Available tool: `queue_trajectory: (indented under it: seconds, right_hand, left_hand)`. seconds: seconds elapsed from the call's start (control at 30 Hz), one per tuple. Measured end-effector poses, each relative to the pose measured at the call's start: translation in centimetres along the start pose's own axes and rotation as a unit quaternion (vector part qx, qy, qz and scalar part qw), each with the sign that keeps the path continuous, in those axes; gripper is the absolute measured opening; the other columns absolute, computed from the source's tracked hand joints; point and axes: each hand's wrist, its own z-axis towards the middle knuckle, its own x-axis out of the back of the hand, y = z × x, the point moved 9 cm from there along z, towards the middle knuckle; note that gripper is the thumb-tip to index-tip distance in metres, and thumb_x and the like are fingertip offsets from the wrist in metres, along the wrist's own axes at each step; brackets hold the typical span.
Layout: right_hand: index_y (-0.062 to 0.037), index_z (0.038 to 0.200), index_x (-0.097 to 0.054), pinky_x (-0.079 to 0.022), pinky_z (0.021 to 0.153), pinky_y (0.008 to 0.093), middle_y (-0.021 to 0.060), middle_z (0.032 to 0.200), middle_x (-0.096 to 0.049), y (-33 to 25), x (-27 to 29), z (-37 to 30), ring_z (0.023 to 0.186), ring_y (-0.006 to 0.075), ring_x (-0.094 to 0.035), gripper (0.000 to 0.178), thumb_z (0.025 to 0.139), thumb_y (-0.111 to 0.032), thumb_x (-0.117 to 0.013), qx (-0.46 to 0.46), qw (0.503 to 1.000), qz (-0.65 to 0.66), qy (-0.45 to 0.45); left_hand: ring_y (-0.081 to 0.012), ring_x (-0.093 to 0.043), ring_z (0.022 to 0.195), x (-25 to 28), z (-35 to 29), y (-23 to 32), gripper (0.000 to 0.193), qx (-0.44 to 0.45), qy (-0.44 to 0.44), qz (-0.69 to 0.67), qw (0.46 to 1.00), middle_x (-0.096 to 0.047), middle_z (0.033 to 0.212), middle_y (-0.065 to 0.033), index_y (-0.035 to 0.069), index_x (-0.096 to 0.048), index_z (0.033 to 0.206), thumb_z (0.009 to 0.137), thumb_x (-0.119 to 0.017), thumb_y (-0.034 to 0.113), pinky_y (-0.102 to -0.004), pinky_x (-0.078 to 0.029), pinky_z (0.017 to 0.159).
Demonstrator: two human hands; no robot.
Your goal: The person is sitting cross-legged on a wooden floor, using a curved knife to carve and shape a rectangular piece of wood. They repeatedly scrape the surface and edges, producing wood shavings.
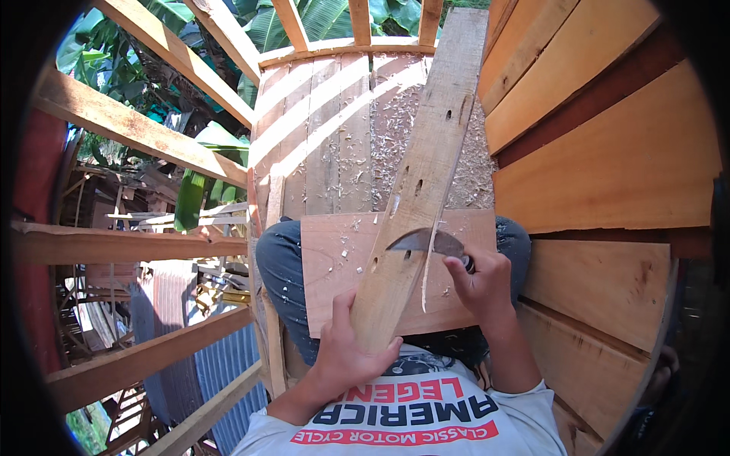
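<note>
My left hand (351, 346) grips the near end of a long wooden plank (426, 156), fingers along one edge and thumb across the other. The plank slants away to the upper right and has several dark slots cut in it. In my right hand (483, 281) is the handle of a curved knife (426, 241), its blade lying across the plank's right edge. A thin wood strip (428, 281) curls down beside the blade, at that edge. Under the plank, a flat wooden board (334, 281) rests across my lap with a few chips on it.
Wood shavings (395, 137) are scattered over the slatted floor (293, 114) ahead. A plank wall (608, 152) stands close on the right. Along the left run open wooden rails (137, 247), with corrugated roofing sheets (228, 380) below and banana leaves (327, 23) beyond.
</note>
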Motion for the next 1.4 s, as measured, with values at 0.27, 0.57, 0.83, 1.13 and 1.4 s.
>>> queue_trajectory:
  seconds: [0.27, 0.57, 0.83, 1.13, 1.4]
  right_hand:
    - [-0.0052, 0.066, -0.058, -0.042, 0.045, 0.0375, 0.0136, 0.052, -0.051, 0.5, -0.1, -1.1, 0.050, 0.0334, -0.058, 0.050, 0.084, -0.052, -0.064, 0.022, 1.000, 0.010, 0.016]
    - [-0.0044, 0.063, -0.054, -0.041, 0.044, 0.0372, 0.0131, 0.051, -0.050, -0.8, -0.7, -0.7, 0.047, 0.0318, -0.056, 0.052, 0.084, -0.052, -0.064, 0.072, 0.997, 0.009, -0.030]
    - [-0.0059, 0.063, -0.055, -0.041, 0.044, 0.0368, 0.0126, 0.052, -0.051, -1.5, -0.4, 1.7, 0.047, 0.0302, -0.056, 0.050, 0.083, -0.051, -0.065, 0.121, 0.992, 0.004, -0.031]
    - [-0.0041, 0.071, -0.063, -0.042, 0.048, 0.0393, 0.0132, 0.053, -0.054, 1.7, -1.1, 3.7, 0.051, 0.0325, -0.058, 0.045, 0.087, -0.046, -0.062, -0.036, 0.998, 0.044, -0.038]
    - [-0.0040, 0.069, -0.061, -0.043, 0.048, 0.0403, 0.0146, 0.054, -0.054, -1.2, -2.2, 2.8, 0.051, 0.0325, -0.058, 0.045, 0.087, -0.044, -0.062, 0.026, 0.997, 0.039, -0.057]
  left_hand:
    - [-0.0345, -0.067, 0.089, -1.0, -0.3, -0.5, 0.082, 0.006, -0.024, -0.034, 0.999, -0.061, 0.101, -0.0259, -0.003, -0.033, 0.128, 0.067, -0.082, 0.020, -0.0375, -0.054, 0.077]
    - [-0.0268, -0.059, 0.104, -1.2, -1.1, -2.4, 0.081, 0.075, -0.035, -0.056, 0.995, -0.054, 0.113, -0.0200, -0.001, -0.033, 0.128, 0.065, -0.080, 0.017, -0.0353, -0.047, 0.088]
    - [-0.0317, -0.068, 0.085, -0.5, -1.2, -1.5, 0.081, 0.032, -0.028, -0.042, 0.998, -0.061, 0.101, -0.0254, -0.002, -0.031, 0.129, 0.068, -0.081, 0.020, -0.0375, -0.054, 0.075]
    - [-0.0327, -0.067, 0.090, 0.3, -0.6, -1.2, 0.081, 0.023, -0.017, -0.004, 1.000, -0.061, 0.103, -0.0254, -0.002, -0.032, 0.129, 0.068, -0.081, 0.019, -0.0365, -0.052, 0.079]
    - [-0.0342, -0.064, 0.097, 1.0, -1.1, -2.3, 0.078, 0.048, -0.004, -0.004, 0.999, -0.059, 0.107, -0.0244, -0.003, -0.035, 0.126, 0.067, -0.081, 0.020, -0.0383, -0.050, 0.085]
